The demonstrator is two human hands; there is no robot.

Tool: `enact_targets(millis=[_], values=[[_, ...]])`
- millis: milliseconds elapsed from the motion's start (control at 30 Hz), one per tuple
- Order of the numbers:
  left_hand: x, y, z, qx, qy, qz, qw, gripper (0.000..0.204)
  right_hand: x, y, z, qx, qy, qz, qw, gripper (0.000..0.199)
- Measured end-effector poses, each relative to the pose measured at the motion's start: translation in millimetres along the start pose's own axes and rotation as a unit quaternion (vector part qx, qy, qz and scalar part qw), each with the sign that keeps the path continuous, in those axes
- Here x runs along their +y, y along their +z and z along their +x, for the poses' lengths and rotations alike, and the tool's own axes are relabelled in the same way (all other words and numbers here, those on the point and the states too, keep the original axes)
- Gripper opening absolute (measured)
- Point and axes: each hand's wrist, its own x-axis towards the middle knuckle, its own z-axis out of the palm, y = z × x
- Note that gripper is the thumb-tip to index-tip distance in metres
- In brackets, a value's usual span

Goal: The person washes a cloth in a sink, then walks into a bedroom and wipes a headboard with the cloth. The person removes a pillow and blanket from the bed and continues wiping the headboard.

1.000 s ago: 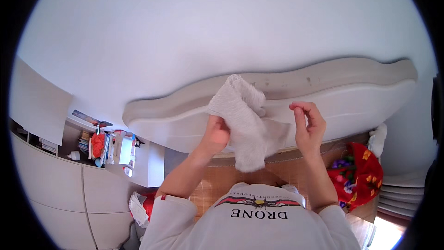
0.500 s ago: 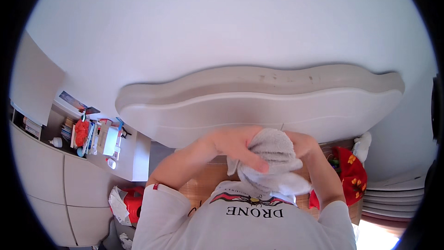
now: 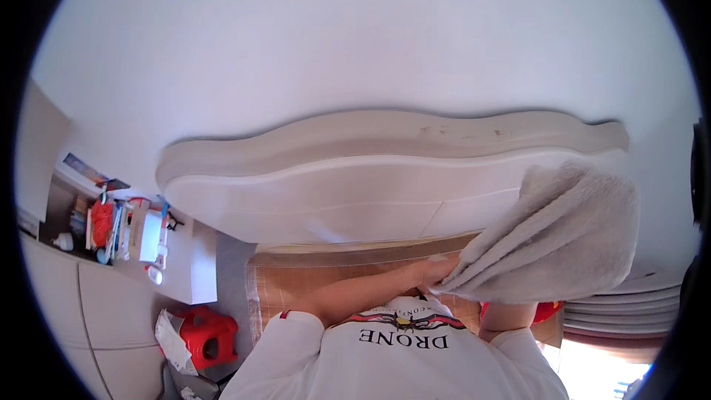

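Note:
A grey towel [image 3: 555,241] hangs opened out in folds on the right, in front of the pale headboard [image 3: 355,178]. My left hand [image 3: 435,272] is closed on the towel's gathered near-left corner, its arm reaching across my chest. Of my right arm [image 3: 509,317] only the forearm shows, rising under the towel. The towel covers my right hand, so its fingers are hidden. Dark smudges mark the headboard's top ledge, beyond the towel.
A tan woven mat [image 3: 285,285] covers the bed below the headboard. To the left are a desk [image 3: 196,270] with books and papers, and a red stool [image 3: 209,337]. A red patterned cloth [image 3: 546,312] lies partly behind my right arm.
The bunched towel between my hands has been opened out and swung to the right. My left hand has lowered to its corner; my right hand has gone behind it. The view has shifted slightly.

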Motion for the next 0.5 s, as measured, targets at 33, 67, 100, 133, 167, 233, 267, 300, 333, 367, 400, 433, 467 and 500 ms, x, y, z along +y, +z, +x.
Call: enact_targets(millis=[33, 67, 100, 133, 167, 233, 267, 300, 333, 367, 400, 433, 467, 500], values=[[-15.1, -6.6, 13.8, -0.008, 0.02, 0.004, 1.0, 0.059, -7.3, -1.2, 2.2, 0.038, -0.042, 0.017, 0.998, 0.031], [-31.2, -17.9, 26.2, 0.013, 0.04, -0.029, 0.999, 0.056, -16.2, -1.5, 5.8, 0.077, -0.087, 0.034, 0.993, 0.031], [-25.6, -16.8, 21.2, -0.013, 0.02, -0.017, 1.0, 0.053, -24.3, -1.6, 10.2, 0.117, -0.134, 0.048, 0.983, 0.031], [-18.3, -20.8, 8.8, -0.038, 0.001, -0.006, 0.999, 0.051, -32.1, -1.5, 17.3, 0.15, -0.171, 0.051, 0.972, 0.031], [-6.4, -21.1, -1.1, -0.074, -0.027, 0.008, 0.997, 0.048, -43.8, -2.8, 22.9, 0.175, -0.217, 0.032, 0.96, 0.032], [17.8, -16.7, -31.9, 0.139, 0.037, 0.184, 0.972, 0.042, -52.3, -8.2, 45.6, 0.198, -0.27, -0.048, 0.941, 0.032], [30.0, -13.5, -45.6, 0.239, 0.048, 0.265, 0.933, 0.039, -51.8, -16.5, 56.4, 0.188, -0.282, -0.171, 0.925, 0.032], [40.4, -9.3, -60.2, 0.333, 0.061, 0.33, 0.881, 0.035, -49.2, -24.2, 68.6, 0.18, -0.294, -0.285, 0.894, 0.032], [53.5, -2.9, -72.8, 0.349, 0.078, 0.379, 0.854, 0.031, -44.6, -36.6, 80.6, 0.167, -0.296, -0.4, 0.851, 0.031], [67.4, 4.9, -83.6, 0.362, 0.096, 0.426, 0.824, 0.028, -33.4, -54.9, 89.5, 0.185, -0.259, -0.423, 0.849, 0.031], [77.7, 9.7, -93.5, 0.381, 0.115, 0.47, 0.788, 0.026, -13.2, -47.0, 94.7, 0.212, -0.238, -0.508, 0.8, 0.03], [83.5, 12.9, -100.6, 0.401, 0.162, 0.492, 0.756, 0.024, 5.1, -44.6, 99.8, 0.188, -0.253, -0.543, 0.778, 0.028], [88.7, 14.0, -105.7, 0.417, 0.206, 0.512, 0.722, 0.023, 18.1, -45.4, 107.2, 0.202, -0.251, -0.554, 0.768, 0.044], [93.4, 12.4, -108.4, 0.431, 0.25, 0.53, 0.686, 0.022, 25.3, -43.8, 111.1, 0.205, -0.264, -0.584, 0.74, 0.046]])
